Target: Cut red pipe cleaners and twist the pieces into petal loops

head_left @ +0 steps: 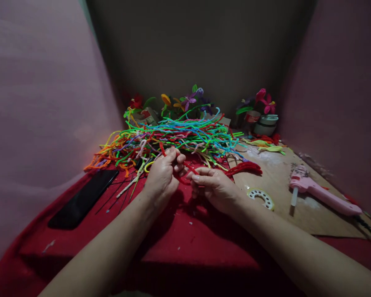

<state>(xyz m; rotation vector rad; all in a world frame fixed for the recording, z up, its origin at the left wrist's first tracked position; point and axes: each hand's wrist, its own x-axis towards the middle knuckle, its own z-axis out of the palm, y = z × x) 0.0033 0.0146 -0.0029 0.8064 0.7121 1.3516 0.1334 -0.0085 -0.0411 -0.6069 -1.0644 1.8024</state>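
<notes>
Between my two hands runs a red pipe cleaner (190, 167), held above the red cloth. My left hand (164, 170) is closed, its fingers pinching one part, and a short red end sticks up past the thumb. Thumb and fingertips of my right hand (214, 183) pinch the strand a little to the right and nearer to me. Just beyond the right hand lies a bundle of red pipe cleaners (245, 168). A large heap of many-coloured pipe cleaners (179, 134) spreads behind both hands.
A black phone (83, 200) lies at left near thin dark rods (113, 194). At right, a cardboard sheet (278, 173) bears a pink glue gun (324, 196) and a white ring with holes (261, 199). Pipe-cleaner flowers (188, 100) and a lidded jar (266, 125) stand behind.
</notes>
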